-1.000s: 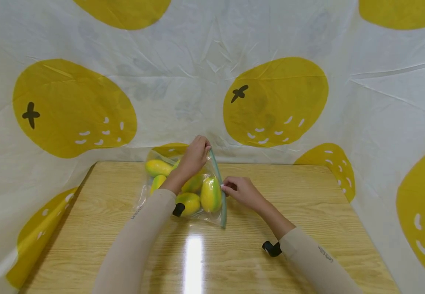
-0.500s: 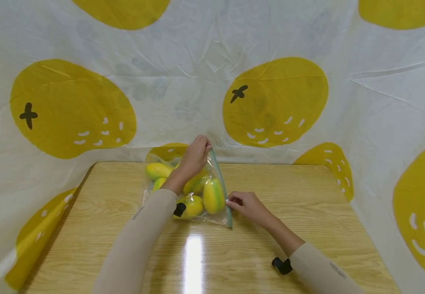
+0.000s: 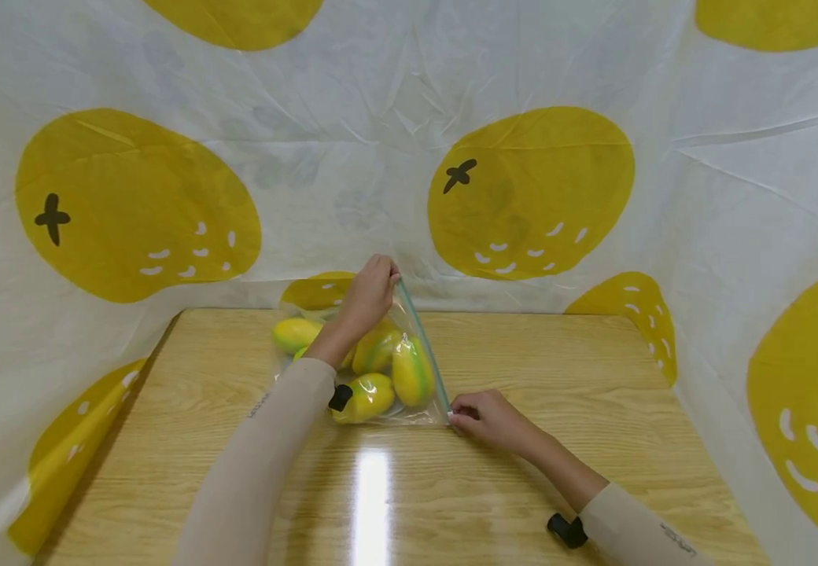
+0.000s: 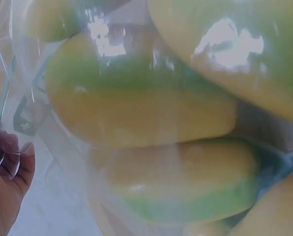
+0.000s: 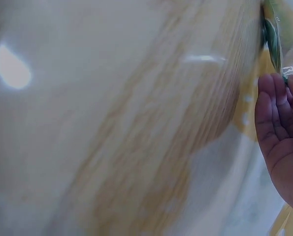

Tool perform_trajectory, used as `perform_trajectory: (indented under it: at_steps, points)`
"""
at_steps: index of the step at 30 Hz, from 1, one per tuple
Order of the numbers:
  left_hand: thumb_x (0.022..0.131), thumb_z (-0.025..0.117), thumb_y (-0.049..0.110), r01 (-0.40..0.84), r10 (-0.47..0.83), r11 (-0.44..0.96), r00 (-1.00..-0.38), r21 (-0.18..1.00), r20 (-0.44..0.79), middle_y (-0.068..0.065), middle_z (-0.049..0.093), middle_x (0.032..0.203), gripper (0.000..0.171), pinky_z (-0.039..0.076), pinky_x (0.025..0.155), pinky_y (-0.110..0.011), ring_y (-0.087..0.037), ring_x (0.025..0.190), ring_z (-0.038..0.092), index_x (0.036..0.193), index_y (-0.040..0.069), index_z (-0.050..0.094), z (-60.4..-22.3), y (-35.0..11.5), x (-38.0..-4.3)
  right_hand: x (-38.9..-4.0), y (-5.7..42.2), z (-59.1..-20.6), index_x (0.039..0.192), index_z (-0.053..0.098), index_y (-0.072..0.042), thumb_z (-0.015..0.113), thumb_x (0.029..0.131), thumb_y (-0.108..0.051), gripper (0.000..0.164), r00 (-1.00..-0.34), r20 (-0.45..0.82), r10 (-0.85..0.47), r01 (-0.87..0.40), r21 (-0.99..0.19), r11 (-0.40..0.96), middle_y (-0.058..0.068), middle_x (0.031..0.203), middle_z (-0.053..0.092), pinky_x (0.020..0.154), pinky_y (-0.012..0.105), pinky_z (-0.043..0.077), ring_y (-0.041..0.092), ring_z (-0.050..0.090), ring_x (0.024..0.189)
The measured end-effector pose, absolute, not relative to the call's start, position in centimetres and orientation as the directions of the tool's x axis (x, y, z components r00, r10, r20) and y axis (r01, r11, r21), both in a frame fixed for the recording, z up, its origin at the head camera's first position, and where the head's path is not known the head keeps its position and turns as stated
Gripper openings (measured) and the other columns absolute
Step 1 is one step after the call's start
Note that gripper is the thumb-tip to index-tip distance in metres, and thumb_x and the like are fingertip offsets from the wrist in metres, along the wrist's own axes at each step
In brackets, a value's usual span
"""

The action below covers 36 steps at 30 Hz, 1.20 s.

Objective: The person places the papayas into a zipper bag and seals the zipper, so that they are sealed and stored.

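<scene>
A clear zip bag filled with several yellow-green mangoes lies toward the back of the table. Its green zip strip runs taut along the right side. At the far end of that strip, my left hand pinches the bag's corner. My right hand pinches a small white slider at the strip's near end. Mangoes behind the plastic fill most of the left wrist view, with the left hand at the edge. My left forearm hides part of the bag in the head view.
The wood-grain table extends around the bag, with a bright light reflection in front of it. A white cloth printed with large yellow fruit hangs behind the table and along both sides.
My right hand has slid the white slider along the zip strip, toward me and slightly right, from mid-strip to its near end. The left hand keeps its pinch at the far corner.
</scene>
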<state>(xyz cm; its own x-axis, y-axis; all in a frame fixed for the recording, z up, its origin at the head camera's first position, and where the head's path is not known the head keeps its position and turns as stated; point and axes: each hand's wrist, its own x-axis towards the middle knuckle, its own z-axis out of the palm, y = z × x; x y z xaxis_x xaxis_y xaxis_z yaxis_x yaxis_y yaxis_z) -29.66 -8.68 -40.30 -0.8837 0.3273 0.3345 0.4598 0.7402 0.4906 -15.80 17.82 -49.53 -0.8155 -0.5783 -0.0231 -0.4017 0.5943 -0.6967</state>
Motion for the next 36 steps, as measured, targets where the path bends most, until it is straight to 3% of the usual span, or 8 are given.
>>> perform_trajectory:
  at_steps: [8,13,18,24,31,36]
  points:
    - [0.111,0.045,0.019,0.458,0.402,0.746,-0.889,0.484,0.221,-0.011,0.058,0.112,0.019,0.053,0.089,-0.036,-0.024,0.099,0.056,0.113,0.004,0.056,-40.2,-8.4,-29.6,-16.5,18.6,-49.1,0.107,0.076,-0.012,0.063,0.104,-0.022,0.016,-0.836,-0.087,-0.542,-0.34,-0.694,0.635,-0.006,0.093,0.074,0.073,0.023,0.056,0.003,0.064,0.082]
    - [0.111,0.046,0.021,0.444,0.423,0.735,-0.891,0.512,0.166,-0.01,0.058,0.113,0.019,0.052,0.087,-0.035,-0.023,0.1,0.056,0.115,0.005,0.056,-40.6,-8.3,-29.4,-18.9,18.0,-48.1,0.124,0.07,-0.003,0.06,0.105,-0.019,0.027,-0.859,-0.022,-0.512,-0.36,-0.685,0.634,0.006,0.109,0.076,0.084,0.03,0.06,0.014,0.07,0.097]
    - [0.11,0.047,0.02,0.456,0.428,0.723,-0.885,0.519,0.182,-0.012,0.059,0.115,0.022,0.054,0.088,-0.037,-0.025,0.102,0.058,0.12,0.003,0.058,-40.9,-8.2,-29.2,-21.6,17.1,-47.1,0.133,0.064,-0.002,0.058,0.107,-0.02,0.033,-0.863,-0.004,-0.505,-0.362,-0.692,0.625,0.009,0.116,0.075,0.09,0.04,0.06,0.024,0.071,0.105]
    - [0.11,0.046,0.021,0.462,0.435,0.732,-0.883,0.5,0.178,-0.014,0.056,0.131,0.031,0.054,0.097,-0.039,-0.028,0.115,0.059,0.133,0.003,0.057,-41.6,-8.1,-28.7,-23.3,16.0,-47.0,0.141,0.057,-0.003,0.055,0.108,-0.023,0.038,-0.873,-0.035,-0.487,-0.315,-0.722,0.616,0.009,0.116,0.074,0.089,0.042,0.06,0.025,0.072,0.103]
    - [0.109,0.051,0.021,0.462,0.452,0.751,-0.88,0.472,0.144,-0.017,0.049,0.15,0.045,0.046,0.113,-0.045,-0.032,0.139,0.05,0.15,0.003,0.046,-41.9,-8.3,-27.9,-24.0,15.3,-47.7,0.142,0.055,-0.002,0.055,0.108,-0.017,0.037,-0.894,-0.001,-0.448,-0.3,-0.742,0.599,0.011,0.109,0.073,0.081,0.036,0.06,0.021,0.07,0.095]
    - [0.109,0.052,0.024,0.413,0.418,0.75,-0.901,0.517,0.113,-0.017,0.046,0.152,0.05,0.049,0.111,-0.047,-0.033,0.137,0.051,0.154,0.006,0.04,-42.7,-10.2,-26.9,-23.9,14.6,-48.1,0.139,0.057,-0.002,0.058,0.106,-0.013,0.035,-0.902,0.022,-0.431,-0.296,-0.757,0.582,0.011,0.105,0.072,0.076,0.032,0.059,0.021,0.069,0.091]
